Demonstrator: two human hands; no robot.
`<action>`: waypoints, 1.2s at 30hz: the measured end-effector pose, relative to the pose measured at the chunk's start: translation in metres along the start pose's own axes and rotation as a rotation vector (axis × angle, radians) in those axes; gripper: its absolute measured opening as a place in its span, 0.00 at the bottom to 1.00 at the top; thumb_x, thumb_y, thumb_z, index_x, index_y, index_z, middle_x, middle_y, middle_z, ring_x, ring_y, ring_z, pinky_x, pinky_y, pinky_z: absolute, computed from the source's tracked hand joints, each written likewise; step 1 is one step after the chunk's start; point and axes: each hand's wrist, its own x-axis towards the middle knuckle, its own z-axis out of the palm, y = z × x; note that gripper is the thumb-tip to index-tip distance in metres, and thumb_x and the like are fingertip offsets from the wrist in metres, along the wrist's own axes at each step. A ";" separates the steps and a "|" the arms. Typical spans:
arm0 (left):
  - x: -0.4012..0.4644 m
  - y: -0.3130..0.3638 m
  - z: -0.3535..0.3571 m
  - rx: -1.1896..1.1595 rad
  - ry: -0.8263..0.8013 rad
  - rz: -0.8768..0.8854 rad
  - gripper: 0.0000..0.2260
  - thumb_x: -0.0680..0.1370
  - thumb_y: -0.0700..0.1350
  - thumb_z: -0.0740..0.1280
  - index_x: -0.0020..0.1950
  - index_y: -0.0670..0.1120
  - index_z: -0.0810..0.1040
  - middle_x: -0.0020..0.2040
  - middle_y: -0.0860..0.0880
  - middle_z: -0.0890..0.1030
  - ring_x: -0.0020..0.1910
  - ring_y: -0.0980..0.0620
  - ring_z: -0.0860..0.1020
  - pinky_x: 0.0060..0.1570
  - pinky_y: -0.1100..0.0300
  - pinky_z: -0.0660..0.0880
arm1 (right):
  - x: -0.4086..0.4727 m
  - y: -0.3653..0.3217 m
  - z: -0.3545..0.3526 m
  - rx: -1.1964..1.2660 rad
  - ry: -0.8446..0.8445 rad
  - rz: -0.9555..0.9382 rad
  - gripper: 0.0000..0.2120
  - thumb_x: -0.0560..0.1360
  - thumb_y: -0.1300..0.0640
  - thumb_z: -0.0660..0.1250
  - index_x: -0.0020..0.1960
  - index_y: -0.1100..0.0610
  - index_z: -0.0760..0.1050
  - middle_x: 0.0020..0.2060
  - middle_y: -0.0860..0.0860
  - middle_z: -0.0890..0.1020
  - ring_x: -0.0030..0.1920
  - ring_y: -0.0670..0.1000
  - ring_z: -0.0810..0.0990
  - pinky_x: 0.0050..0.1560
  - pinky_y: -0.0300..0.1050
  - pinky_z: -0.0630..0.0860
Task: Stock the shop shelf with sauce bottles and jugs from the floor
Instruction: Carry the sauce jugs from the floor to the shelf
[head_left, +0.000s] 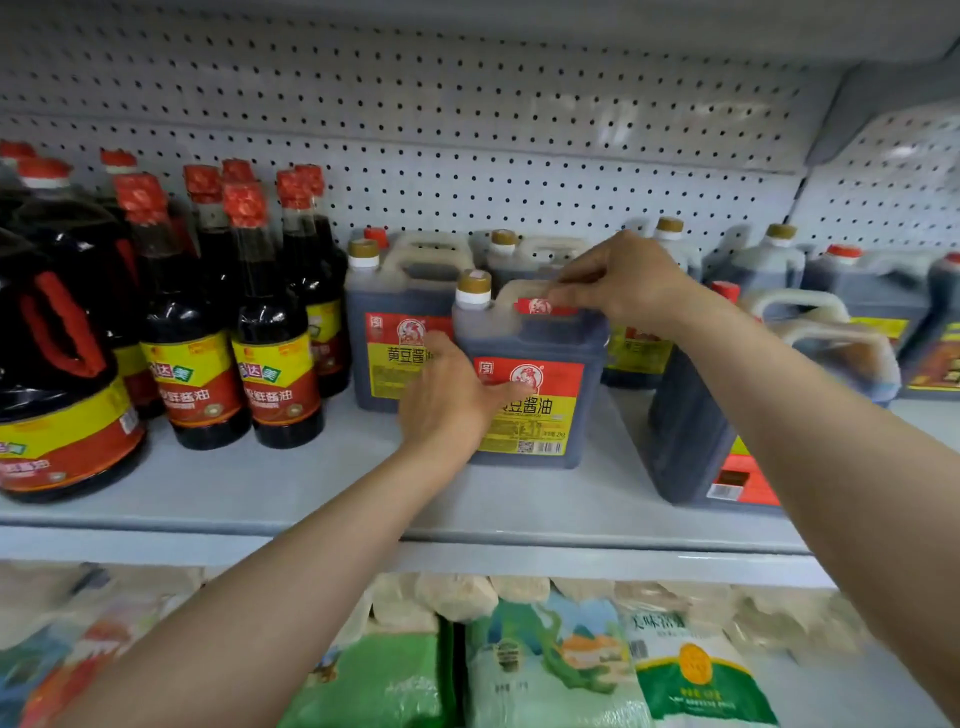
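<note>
A square soy sauce jug (540, 343) with a red and yellow label and a gold cap stands on the grey shelf (291, 483), near its middle. My left hand (452, 395) lies flat against the jug's front left side, fingers straight. My right hand (618, 283) pinches the jug's handle top, where a red sticker shows. Behind it stand more jugs of the same kind (400, 332). To the right, a dark jug (696, 441) with a white handle stands turned sideways.
Tall dark sauce bottles (275, 364) with red caps and a big round jug (57, 395) fill the shelf's left. More jugs (872, 291) line the back right. Bags of rice (691, 670) lie on the shelf below. A perforated back panel rises behind.
</note>
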 end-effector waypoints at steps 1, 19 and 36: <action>0.002 0.008 0.007 0.012 -0.008 0.012 0.42 0.63 0.67 0.77 0.63 0.43 0.64 0.57 0.43 0.82 0.56 0.39 0.80 0.45 0.51 0.72 | 0.001 0.006 -0.005 -0.042 0.006 0.022 0.12 0.74 0.52 0.75 0.55 0.54 0.85 0.53 0.51 0.86 0.55 0.49 0.82 0.59 0.43 0.76; 0.068 0.052 0.072 -0.041 0.005 -0.010 0.43 0.67 0.61 0.76 0.70 0.38 0.61 0.62 0.40 0.80 0.62 0.36 0.78 0.51 0.47 0.74 | 0.082 0.060 0.001 -0.180 0.042 0.128 0.13 0.76 0.55 0.73 0.60 0.54 0.84 0.56 0.50 0.85 0.57 0.50 0.82 0.63 0.47 0.77; 0.051 0.009 0.059 -0.140 0.137 0.167 0.30 0.72 0.64 0.70 0.63 0.44 0.68 0.50 0.47 0.84 0.50 0.42 0.82 0.37 0.56 0.67 | 0.085 0.031 0.035 -0.051 0.211 -0.019 0.21 0.74 0.45 0.73 0.65 0.51 0.80 0.60 0.49 0.82 0.70 0.52 0.68 0.66 0.45 0.69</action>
